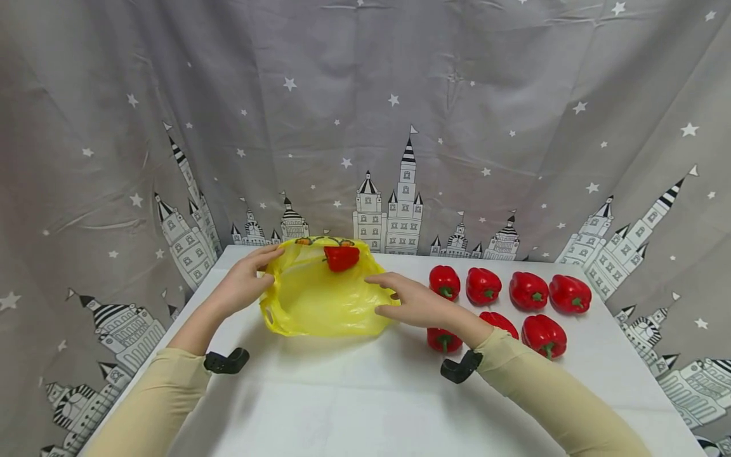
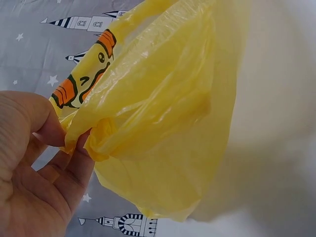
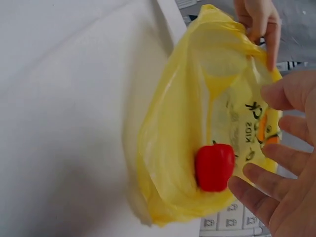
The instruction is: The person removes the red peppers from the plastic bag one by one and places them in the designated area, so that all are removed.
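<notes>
Head view: left hand (image 1: 247, 285) pinches yellow bag (image 1: 320, 304); right hand (image 1: 414, 303) flat.

White table (image 1: 354, 406) — star-and-castle curtain (image 1: 365, 95)

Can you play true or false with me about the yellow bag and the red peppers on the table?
1. One red pepper is inside the yellow bag. True.
2. The left hand pinches the edge of the bag. True.
3. The right hand is squeezing a pepper. False: its fingers are spread and hold nothing, right next to the bag.
4. The bag is blue with stripes. False: it is yellow with an orange and black cartoon print.
5. The loose peppers lie on the white table to the right of the bag. True.
6. All the peppers on the table are green. False: they are red with green stems.
</notes>
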`<state>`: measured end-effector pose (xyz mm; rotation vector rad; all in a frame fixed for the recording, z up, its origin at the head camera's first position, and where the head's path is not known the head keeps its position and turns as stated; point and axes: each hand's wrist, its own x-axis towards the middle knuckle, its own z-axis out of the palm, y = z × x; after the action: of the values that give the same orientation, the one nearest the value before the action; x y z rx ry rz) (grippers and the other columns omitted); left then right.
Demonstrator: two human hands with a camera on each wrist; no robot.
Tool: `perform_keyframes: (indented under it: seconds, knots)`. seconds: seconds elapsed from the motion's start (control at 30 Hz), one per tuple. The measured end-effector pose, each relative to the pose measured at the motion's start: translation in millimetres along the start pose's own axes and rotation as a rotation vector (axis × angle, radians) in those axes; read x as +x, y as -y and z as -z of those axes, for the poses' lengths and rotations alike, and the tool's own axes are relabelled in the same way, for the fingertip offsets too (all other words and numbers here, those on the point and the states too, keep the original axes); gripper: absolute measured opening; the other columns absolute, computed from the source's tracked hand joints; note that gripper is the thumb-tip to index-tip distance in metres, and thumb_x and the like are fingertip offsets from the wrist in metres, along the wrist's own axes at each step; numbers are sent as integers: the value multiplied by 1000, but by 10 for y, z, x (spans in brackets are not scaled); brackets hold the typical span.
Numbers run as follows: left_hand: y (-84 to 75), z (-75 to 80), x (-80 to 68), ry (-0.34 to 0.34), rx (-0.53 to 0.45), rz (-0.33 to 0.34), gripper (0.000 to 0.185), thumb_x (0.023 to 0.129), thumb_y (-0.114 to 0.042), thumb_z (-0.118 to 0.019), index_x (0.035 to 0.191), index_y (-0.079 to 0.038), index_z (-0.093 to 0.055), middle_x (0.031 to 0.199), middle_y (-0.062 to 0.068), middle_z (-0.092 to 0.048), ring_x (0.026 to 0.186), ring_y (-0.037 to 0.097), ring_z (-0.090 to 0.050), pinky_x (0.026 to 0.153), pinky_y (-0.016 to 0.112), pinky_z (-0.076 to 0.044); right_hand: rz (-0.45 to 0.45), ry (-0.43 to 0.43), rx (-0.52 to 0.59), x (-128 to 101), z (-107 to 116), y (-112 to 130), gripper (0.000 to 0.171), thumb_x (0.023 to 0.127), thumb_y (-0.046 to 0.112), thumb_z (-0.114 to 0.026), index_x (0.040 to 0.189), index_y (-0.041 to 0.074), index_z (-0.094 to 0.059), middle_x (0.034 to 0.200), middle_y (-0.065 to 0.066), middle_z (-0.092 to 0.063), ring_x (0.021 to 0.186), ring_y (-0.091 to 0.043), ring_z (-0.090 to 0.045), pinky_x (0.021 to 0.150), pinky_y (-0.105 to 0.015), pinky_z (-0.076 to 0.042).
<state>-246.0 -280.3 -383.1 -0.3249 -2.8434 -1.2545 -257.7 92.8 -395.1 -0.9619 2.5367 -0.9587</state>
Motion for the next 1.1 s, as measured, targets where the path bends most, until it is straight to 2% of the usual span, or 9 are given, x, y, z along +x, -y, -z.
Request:
perform_keyframes:
  seconds: [0.33,0.57,0.77,1.1]
  knots:
    - [-37,-4,4,10,-14,13,64,94,-2,-52,157,-2,-39,167,13,-24,140,43,-39,109,57,-41,-22,-13,11,408,-220,-10,68,96,30,-66,158,19,-40,159,-3,-40,141,-23,-42,114,-46,-38]
    - [-41,-1,9,11,-10,-7,64,94,0,-51,157,-1,-38,167,14,-24,139,43,-40,109,57,-42,-61,-40,14,679,-359,-75,72,96,30,-66,160,19,-35,162,-6,-36,146,-26,-36,118,-50,-33]
    - [-55,-9,29,8,15,-10,64,93,-1,-51,156,-1,-39,167,13,-25,140,43,-40,112,59,-38,-40,-64,1,882,-476,-108,74,96,27,-65,161,12,-32,165,-12,-29,151,-29,-28,121,-48,-26]
    - [-120,-32,95,27,60,-2,65,93,-2,-50,157,-2,-39,168,13,-23,142,45,-37,113,60,-36,-68,-112,-13,1098,-579,-162,71,98,26,-63,161,15,-33,167,-15,-25,152,-30,-27,121,-49,-27]
